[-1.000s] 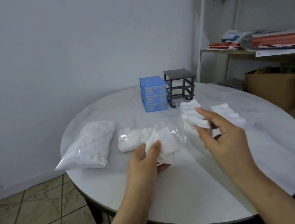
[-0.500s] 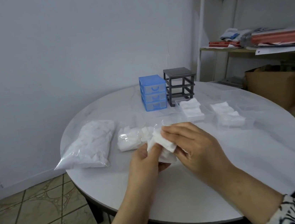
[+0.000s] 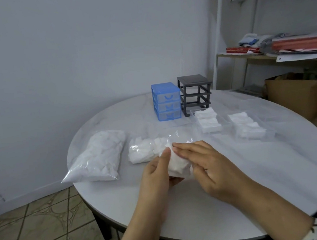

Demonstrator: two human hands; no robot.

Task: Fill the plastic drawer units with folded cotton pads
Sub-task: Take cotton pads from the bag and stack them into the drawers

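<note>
My left hand [image 3: 156, 172] holds a white cotton pad [image 3: 176, 164] above the table's middle, thumb on top of it. My right hand [image 3: 204, 162] lies over the pad's right side with straight fingers pressing on it. Behind the hands lies an opened clear bag of loose pads [image 3: 143, 151]. A blue drawer unit [image 3: 166, 101] with its three drawers in stands at the table's back. Beside it is a dark grey frame [image 3: 195, 94] with no drawers inside. Two clear drawers [image 3: 209, 122] [image 3: 251, 128] with folded pads sit on the table to the right.
A full sealed bag of pads [image 3: 100, 158] lies at the left of the round white table [image 3: 241, 179]. A white shelf [image 3: 265, 53] with papers and a cardboard box [image 3: 298, 94] stand behind at right. Tiled floor lies below left.
My right hand has come back from the folded pads in the clear drawer and now lies on the pad held by my left hand. The left hand stayed in place.
</note>
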